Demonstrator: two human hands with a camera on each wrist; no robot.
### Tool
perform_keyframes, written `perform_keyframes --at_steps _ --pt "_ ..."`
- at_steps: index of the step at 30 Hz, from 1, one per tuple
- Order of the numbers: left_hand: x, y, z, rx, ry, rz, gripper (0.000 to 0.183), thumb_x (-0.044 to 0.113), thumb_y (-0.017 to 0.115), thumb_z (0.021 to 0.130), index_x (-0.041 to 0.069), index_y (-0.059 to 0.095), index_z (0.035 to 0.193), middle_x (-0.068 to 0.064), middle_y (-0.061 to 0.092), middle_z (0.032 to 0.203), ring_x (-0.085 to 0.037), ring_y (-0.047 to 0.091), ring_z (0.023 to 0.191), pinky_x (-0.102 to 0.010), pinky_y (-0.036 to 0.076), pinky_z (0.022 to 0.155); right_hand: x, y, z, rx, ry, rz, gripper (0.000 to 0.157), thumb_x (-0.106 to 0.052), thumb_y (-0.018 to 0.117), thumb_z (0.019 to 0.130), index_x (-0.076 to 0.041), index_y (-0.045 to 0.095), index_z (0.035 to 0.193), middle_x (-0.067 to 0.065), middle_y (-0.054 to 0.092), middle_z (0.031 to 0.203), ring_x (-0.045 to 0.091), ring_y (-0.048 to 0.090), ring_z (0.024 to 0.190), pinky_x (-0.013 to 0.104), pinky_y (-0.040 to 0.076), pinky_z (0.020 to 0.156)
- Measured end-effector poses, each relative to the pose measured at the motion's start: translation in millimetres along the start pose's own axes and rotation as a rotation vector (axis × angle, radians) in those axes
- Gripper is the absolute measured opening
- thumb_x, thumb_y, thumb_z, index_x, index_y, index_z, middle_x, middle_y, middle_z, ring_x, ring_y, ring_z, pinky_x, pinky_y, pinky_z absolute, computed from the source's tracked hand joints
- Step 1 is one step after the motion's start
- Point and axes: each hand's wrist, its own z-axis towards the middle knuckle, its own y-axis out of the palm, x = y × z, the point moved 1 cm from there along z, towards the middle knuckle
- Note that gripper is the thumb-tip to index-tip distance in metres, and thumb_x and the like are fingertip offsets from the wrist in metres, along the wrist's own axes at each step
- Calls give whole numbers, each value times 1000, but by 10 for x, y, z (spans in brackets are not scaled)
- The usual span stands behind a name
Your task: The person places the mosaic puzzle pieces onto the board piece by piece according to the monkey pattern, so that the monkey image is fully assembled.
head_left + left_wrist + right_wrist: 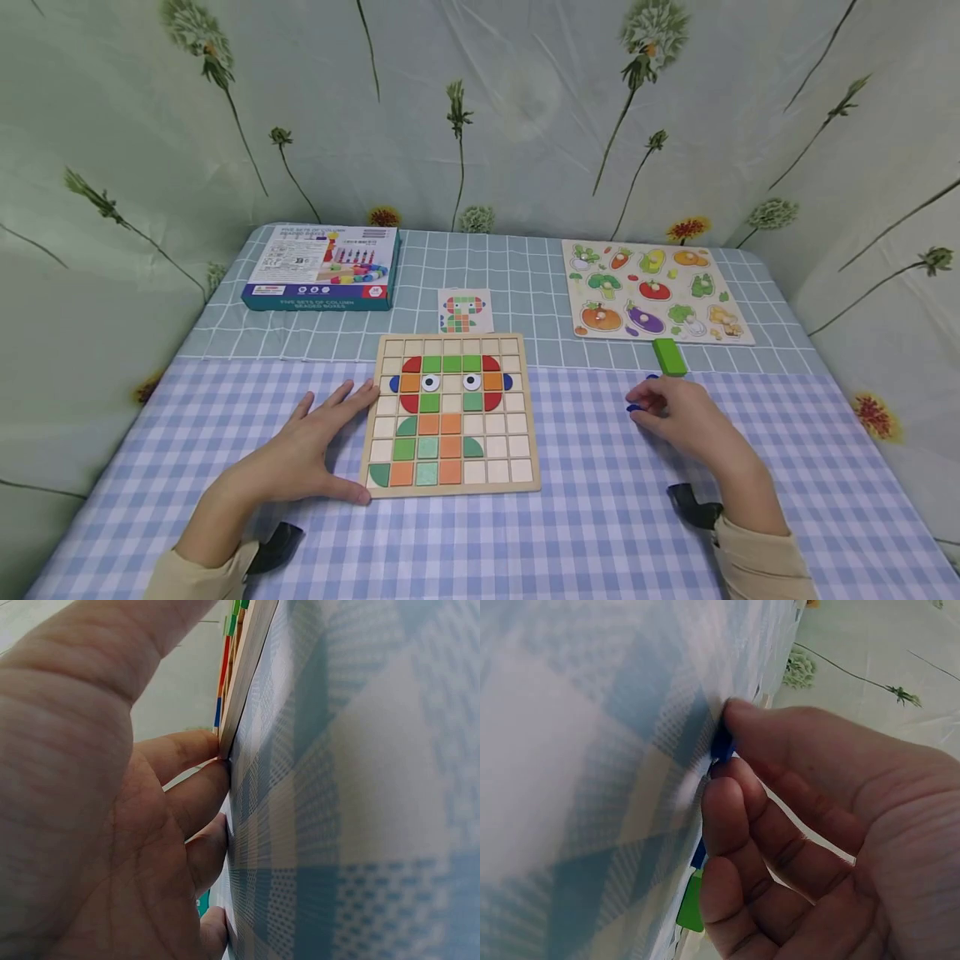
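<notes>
A wooden grid board (532,467) lies on the checked cloth, with coloured tiles forming a figure that has two round eyes. My left hand (300,458) is spread at its left side, the index finger and thumb touching the frame. In the left wrist view, fingertips of this hand (142,825) meet the board's edge (244,682). To the right of the board, my right hand (686,417) pinches a small blue piece (633,407) at the cloth. The right wrist view shows this blue piece (721,744) at the thumb tip, partly hidden. A second blue piece (652,377) lies just beyond the fingers.
A green block (670,357) lies beyond my right hand, below a vegetable puzzle board (630,287). A small picture card (483,312) touches or nearly touches the grid board's top edge. A boxed toy set (322,271) is at back left. Floral fabric (525,125) hangs behind.
</notes>
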Motion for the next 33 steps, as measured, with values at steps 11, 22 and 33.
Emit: perform_keyframes --at_steps 11,22,33 --pt "-5 4 -8 3 6 1 138 72 95 61 27 27 172 -8 27 180 -47 15 166 -82 -2 125 -33 -42 -55 -66 33 41 28 -15 86 91 -7 77 115 0 64 89 16 57 84 21 49 68" --pt "-5 6 -31 0 -1 -6 137 71 95 61 25 28 172 -9 26 180 -48 15 166 -81 -3 126 -8 -22 -26 -85 -31 34 21 -16 85 92 -6 77 108 -2 64 84 13 56 79 20 49 66" --pt "-5 6 -32 12 14 -9 137 72 94 61 25 28 172 -7 27 180 -47 16 166 -81 -2 126 -142 -41 40 -63 -83 -13 20 -23 86 92 -10 77 103 -5 62 81 12 56 78 21 47 67"
